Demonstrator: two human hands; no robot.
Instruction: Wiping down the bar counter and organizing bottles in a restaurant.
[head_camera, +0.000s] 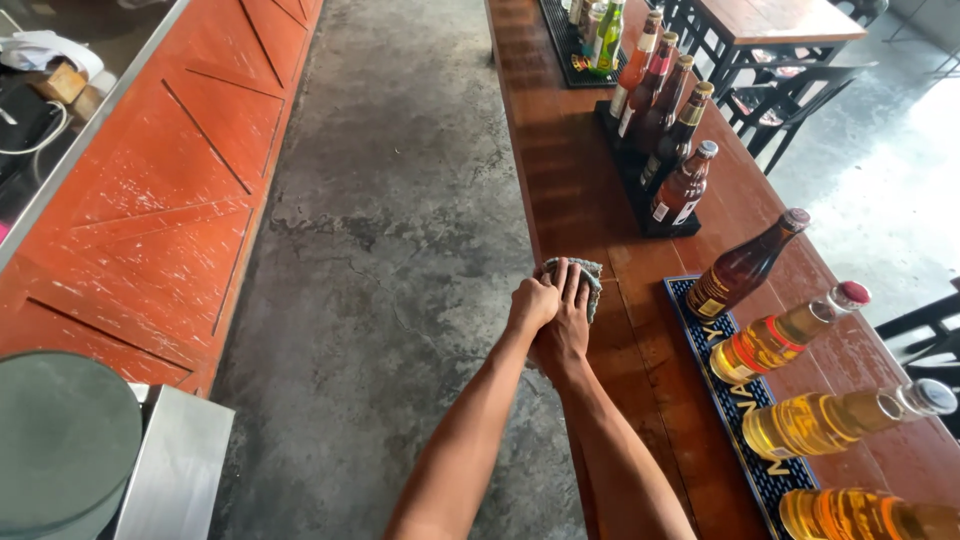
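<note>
both hands press a grey cloth (580, 275) at the near edge of the long wooden worktop (570, 180); the right hand (568, 318) lies flat and open on it; the left hand (530, 303) rests curled against the right; just beside, a blue mat (700, 330) carries amber bottles with red-and-yellow labels (745, 350); farther along, a black mat (640, 195) carries brown bottles (682, 185) with white labels.

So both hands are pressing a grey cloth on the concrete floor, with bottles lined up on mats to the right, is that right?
Not quite. The head view shows both hands, left hand and right hand, pressing the grey cloth on the wooden bar counter, not the concrete floor. The bottles do stand on mats to the right.
</note>
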